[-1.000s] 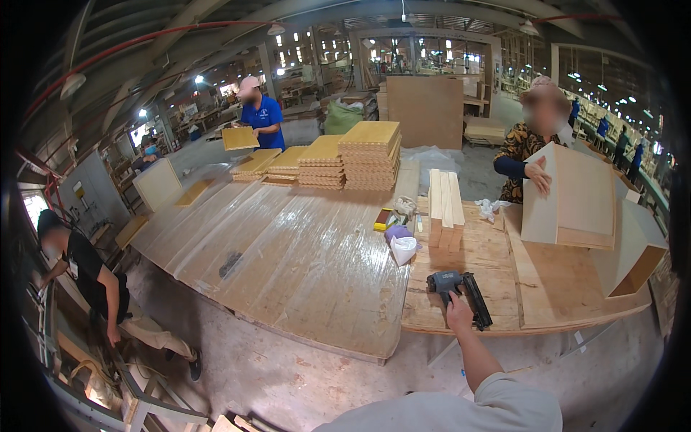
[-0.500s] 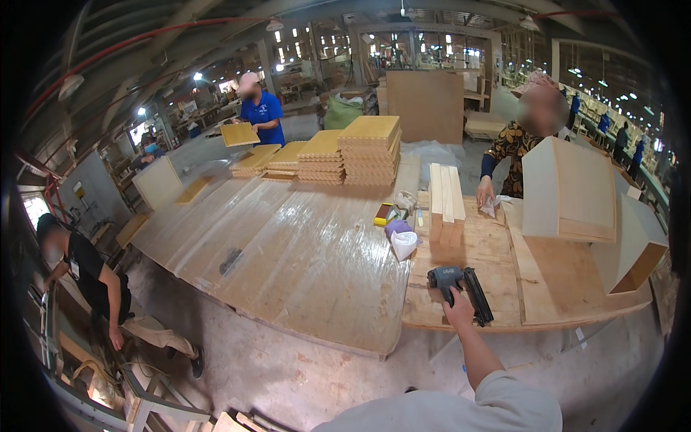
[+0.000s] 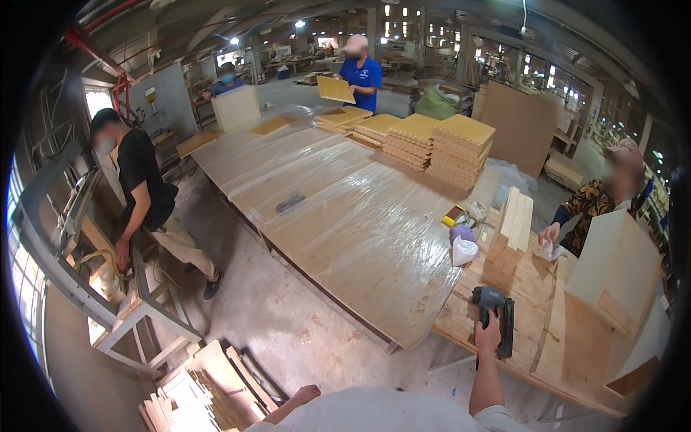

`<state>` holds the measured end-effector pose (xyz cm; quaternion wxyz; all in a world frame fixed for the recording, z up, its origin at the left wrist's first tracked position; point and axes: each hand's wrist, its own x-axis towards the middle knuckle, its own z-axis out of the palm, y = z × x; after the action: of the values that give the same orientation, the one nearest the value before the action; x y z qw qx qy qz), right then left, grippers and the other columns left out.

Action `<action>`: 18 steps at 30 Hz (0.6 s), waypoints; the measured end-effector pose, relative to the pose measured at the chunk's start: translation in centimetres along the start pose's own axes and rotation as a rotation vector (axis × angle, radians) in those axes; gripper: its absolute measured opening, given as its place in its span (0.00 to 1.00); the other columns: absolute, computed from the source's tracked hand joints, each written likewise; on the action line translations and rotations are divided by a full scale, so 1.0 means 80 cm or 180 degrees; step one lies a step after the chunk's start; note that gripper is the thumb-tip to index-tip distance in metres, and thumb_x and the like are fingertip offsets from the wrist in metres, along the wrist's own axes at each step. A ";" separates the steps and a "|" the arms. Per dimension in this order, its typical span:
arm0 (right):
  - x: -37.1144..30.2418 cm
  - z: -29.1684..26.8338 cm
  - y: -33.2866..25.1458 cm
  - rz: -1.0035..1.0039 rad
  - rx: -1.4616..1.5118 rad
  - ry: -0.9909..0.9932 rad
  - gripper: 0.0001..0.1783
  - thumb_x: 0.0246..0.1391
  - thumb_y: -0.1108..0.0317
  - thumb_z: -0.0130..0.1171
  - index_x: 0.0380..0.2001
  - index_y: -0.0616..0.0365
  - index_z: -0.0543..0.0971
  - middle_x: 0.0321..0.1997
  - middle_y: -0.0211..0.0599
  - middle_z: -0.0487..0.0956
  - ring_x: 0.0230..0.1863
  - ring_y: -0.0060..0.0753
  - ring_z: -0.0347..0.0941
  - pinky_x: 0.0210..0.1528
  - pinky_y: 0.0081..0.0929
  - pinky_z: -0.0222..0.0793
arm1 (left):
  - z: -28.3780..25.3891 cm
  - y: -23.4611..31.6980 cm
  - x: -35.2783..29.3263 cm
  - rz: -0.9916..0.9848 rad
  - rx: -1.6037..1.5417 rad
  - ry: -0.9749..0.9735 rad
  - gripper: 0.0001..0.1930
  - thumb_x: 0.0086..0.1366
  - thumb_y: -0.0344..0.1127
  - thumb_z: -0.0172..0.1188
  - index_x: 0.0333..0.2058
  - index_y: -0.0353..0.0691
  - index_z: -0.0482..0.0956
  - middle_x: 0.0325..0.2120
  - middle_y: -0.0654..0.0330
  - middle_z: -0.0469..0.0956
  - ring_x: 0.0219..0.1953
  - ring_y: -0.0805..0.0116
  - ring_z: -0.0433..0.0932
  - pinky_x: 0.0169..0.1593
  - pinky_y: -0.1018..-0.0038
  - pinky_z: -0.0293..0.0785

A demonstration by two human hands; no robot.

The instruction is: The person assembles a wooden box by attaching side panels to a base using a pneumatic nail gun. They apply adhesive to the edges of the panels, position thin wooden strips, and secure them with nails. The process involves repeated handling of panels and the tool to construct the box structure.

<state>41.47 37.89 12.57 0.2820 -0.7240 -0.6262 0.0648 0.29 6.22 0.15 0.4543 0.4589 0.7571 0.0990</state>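
My right hand (image 3: 488, 335) is wrapped round the handle of a black and grey nail gun (image 3: 492, 309). The tool rests at the near edge of the wooden work surface (image 3: 533, 335). My left hand (image 3: 307, 393) hangs low beside my body, fingers curled in, with nothing visible in them. It is nearest to a pile of wood strips on the floor. Beyond the nail gun stands a stack of pale wood strips (image 3: 512, 227). To the right, a white-panelled wooden box (image 3: 615, 270) sits on the surface.
A large film-covered table (image 3: 338, 216) fills the middle, bearing stacks of yellow wavy-edged panels (image 3: 461, 147). Wood offcuts (image 3: 209, 389) lie on the floor at lower left. Co-workers stand at the far side, right and left; the left one (image 3: 144, 173) bends by a metal frame (image 3: 137, 317).
My view has swung left, so everything sits further right. My left hand and the floor offcuts have come into view. My right hand still grips the nail gun at the surface.
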 end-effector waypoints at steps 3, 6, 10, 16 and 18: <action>0.002 0.001 0.003 -0.0103 0.0052 0.0063 0.31 0.47 0.60 0.56 0.57 0.48 0.69 0.44 0.48 0.77 0.45 0.49 0.73 0.47 0.41 0.68 | -0.004 -0.001 0.001 0.0003 0.0093 -0.0041 0.19 0.56 0.48 0.48 0.38 0.45 0.80 0.36 0.49 0.80 0.41 0.51 0.78 0.47 0.64 0.73; 0.004 0.003 0.006 -0.0190 0.0087 0.0135 0.31 0.47 0.60 0.56 0.58 0.48 0.69 0.45 0.48 0.77 0.46 0.50 0.73 0.47 0.41 0.68 | 0.001 -0.003 0.000 -0.0153 0.0013 0.0046 0.18 0.56 0.48 0.48 0.38 0.46 0.80 0.36 0.49 0.80 0.41 0.51 0.78 0.47 0.64 0.73; 0.003 -0.001 -0.001 -0.0020 0.0048 -0.0056 0.31 0.47 0.59 0.56 0.58 0.48 0.68 0.47 0.48 0.77 0.48 0.49 0.73 0.49 0.41 0.67 | 0.004 -0.007 -0.003 -0.0093 -0.0005 0.0075 0.18 0.56 0.48 0.48 0.38 0.45 0.80 0.36 0.50 0.80 0.42 0.51 0.78 0.48 0.64 0.74; 0.002 -0.005 -0.003 0.0070 0.0015 -0.0091 0.32 0.47 0.58 0.56 0.58 0.47 0.69 0.49 0.48 0.76 0.49 0.50 0.73 0.51 0.40 0.67 | 0.010 -0.003 0.004 -0.0140 0.0156 0.0111 0.19 0.55 0.48 0.48 0.37 0.45 0.80 0.35 0.50 0.80 0.41 0.50 0.78 0.47 0.64 0.74; 0.002 -0.005 -0.002 0.0063 -0.0002 -0.0087 0.31 0.47 0.57 0.56 0.58 0.47 0.69 0.49 0.48 0.76 0.49 0.50 0.73 0.50 0.41 0.67 | 0.011 -0.002 0.004 -0.0160 0.0122 0.0112 0.19 0.55 0.48 0.48 0.37 0.45 0.80 0.35 0.49 0.80 0.41 0.50 0.78 0.47 0.64 0.74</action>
<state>41.53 37.96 13.01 0.2725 -0.7293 -0.6228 0.0773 0.86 6.17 -0.64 0.4343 0.4465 0.7781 0.0810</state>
